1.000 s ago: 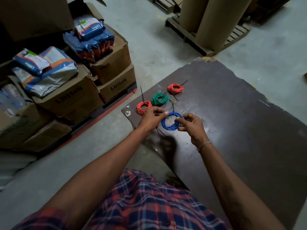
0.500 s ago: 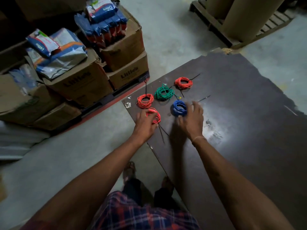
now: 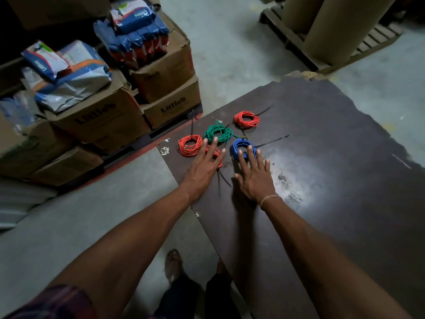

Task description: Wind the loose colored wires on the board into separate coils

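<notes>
Five coils on dark board (image 3: 322, 203) near its left corner. Left hand (image 3: 203, 166) flat, fingers spread, pressing a red coil (image 3: 216, 154). Right hand (image 3: 255, 178) flat, fingers spread, tips on blue coil (image 3: 241, 146). Green coil (image 3: 217, 134) and two more red coils (image 3: 189, 145) (image 3: 246, 119) just beyond.

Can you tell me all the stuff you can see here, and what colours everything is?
Red wire coils: three, red, on the dark board; one far, one left, one under the left hand.
Green wire coil: one, green, between the red coils.
Blue wire coil: one, blue, under the right fingertips.
Dark wooden board: one, dark brown, right.
Cardboard boxes: several, brown, stacked left.
Packets: several, blue and white, atop the boxes.
Cardboard rolls: two, tan, on a pallet, top right.
Left hand: flat, on a red coil.
Right hand: flat, touching the blue coil.
</notes>
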